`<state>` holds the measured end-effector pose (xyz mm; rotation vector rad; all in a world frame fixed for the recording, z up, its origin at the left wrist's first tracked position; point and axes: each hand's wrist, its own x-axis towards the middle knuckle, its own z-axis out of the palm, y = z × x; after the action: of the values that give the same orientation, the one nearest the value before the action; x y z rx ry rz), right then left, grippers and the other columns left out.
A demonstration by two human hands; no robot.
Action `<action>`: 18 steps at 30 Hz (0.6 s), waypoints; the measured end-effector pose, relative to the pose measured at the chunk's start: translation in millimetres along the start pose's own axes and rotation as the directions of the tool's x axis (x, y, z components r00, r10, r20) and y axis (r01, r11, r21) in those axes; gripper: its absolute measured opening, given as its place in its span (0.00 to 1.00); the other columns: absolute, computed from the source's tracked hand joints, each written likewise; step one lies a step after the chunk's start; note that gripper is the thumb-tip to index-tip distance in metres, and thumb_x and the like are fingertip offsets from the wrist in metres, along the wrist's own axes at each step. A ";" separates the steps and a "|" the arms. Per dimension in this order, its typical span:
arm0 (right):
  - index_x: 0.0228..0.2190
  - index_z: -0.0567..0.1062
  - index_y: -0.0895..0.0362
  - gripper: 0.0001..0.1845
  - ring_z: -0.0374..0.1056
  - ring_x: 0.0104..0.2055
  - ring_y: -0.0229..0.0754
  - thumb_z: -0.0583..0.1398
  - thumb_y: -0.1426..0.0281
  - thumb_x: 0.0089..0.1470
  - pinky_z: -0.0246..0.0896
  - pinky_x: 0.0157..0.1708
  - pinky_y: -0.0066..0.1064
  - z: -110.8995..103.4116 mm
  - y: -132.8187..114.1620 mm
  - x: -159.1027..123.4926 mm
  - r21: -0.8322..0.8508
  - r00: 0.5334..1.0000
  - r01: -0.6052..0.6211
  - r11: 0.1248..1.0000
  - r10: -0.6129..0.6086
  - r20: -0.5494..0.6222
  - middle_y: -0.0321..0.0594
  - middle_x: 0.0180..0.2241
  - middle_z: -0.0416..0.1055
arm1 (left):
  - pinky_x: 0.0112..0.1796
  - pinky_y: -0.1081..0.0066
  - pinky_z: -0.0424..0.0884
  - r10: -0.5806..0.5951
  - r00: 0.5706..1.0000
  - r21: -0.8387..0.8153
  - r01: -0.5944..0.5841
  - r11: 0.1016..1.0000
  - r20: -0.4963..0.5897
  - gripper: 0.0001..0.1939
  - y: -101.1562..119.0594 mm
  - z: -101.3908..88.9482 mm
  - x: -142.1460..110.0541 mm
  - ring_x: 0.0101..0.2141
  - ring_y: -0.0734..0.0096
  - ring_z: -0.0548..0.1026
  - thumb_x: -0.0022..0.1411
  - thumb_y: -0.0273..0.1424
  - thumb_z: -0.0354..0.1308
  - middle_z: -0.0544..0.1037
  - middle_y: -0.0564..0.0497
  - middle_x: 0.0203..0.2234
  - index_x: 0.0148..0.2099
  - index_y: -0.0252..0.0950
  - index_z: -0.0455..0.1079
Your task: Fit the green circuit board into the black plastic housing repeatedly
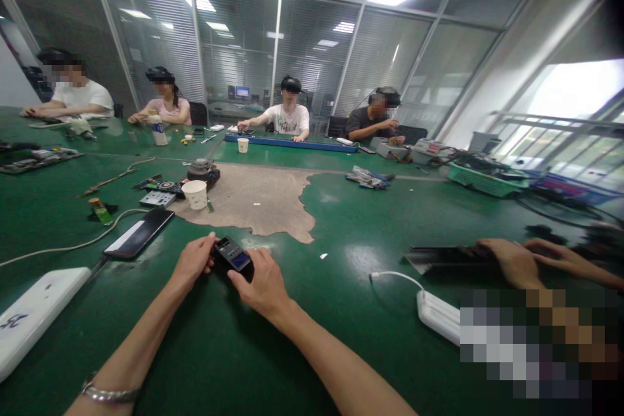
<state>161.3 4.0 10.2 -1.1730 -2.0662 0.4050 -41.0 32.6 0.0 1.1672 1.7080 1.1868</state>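
Observation:
A small dark device with a lit screen (233, 253) is held low over the green table, tilted toward me. My left hand (196, 259) pinches its left edge with closed fingers. Around its right side wrap the fingers of my right hand (262, 281), the thumb at the near corner. White text shows on the screen, too small to read. Left of my left hand lies a phone (140, 234) with a partly white screen. A white power bank (41, 315) with a cable sits at the near left.
Beyond my hands are a bare brown patch (258, 198), a paper cup (195, 195) and electronic parts (158, 198). Gloves or rags (369, 177) and a green basket (487, 179) stand farther right. A co-worker's hands (517, 263) touch a black casing (441, 259) at right. Several people sit opposite.

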 end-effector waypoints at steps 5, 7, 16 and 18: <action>0.40 0.72 0.56 0.16 0.66 0.38 0.43 0.61 0.60 0.52 0.64 0.39 0.35 -7.7 -8.6 6.7 0.084 0.996 0.028 0.996 -0.020 -0.092 0.42 0.37 0.67 | 0.16 0.74 0.65 -0.023 0.999 -0.043 0.021 0.999 -0.031 0.33 -4.4 -0.7 4.2 0.18 0.72 0.69 0.55 0.57 0.49 0.73 0.50 0.22 0.39 0.30 0.73; 0.40 0.72 0.56 0.15 0.66 0.38 0.43 0.61 0.61 0.53 0.64 0.38 0.34 -19.7 -13.4 13.0 0.135 0.989 0.050 0.990 -0.031 -0.142 0.42 0.37 0.68 | 0.16 0.74 0.65 -0.014 0.999 -0.071 0.012 0.997 -0.029 0.33 -4.2 -1.1 3.9 0.18 0.74 0.69 0.55 0.58 0.50 0.74 0.48 0.26 0.38 0.30 0.73; 0.43 0.73 0.56 0.17 0.67 0.32 0.38 0.61 0.61 0.53 0.63 0.32 0.29 -75.2 31.8 30.1 0.212 0.999 -0.021 0.977 0.029 -0.035 0.40 0.36 0.73 | 0.17 0.75 0.65 -0.028 0.999 -0.062 0.030 0.998 0.034 0.31 0.3 -2.2 -0.3 0.18 0.75 0.68 0.52 0.55 0.55 0.73 0.51 0.24 0.39 0.30 0.74; 0.43 0.73 0.57 0.18 0.66 0.30 0.38 0.61 0.60 0.53 0.62 0.30 0.29 -74.8 48.5 20.6 0.182 0.998 -0.043 0.982 0.051 -0.037 0.40 0.35 0.73 | 0.17 0.75 0.64 -0.031 0.999 -0.047 0.032 0.998 0.038 0.31 -0.3 -2.1 0.2 0.18 0.75 0.68 0.53 0.55 0.55 0.72 0.52 0.23 0.39 0.30 0.74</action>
<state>237.8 41.9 43.1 -1.1129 -1.9246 0.5737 -43.1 32.2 0.4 1.1231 1.6560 1.1732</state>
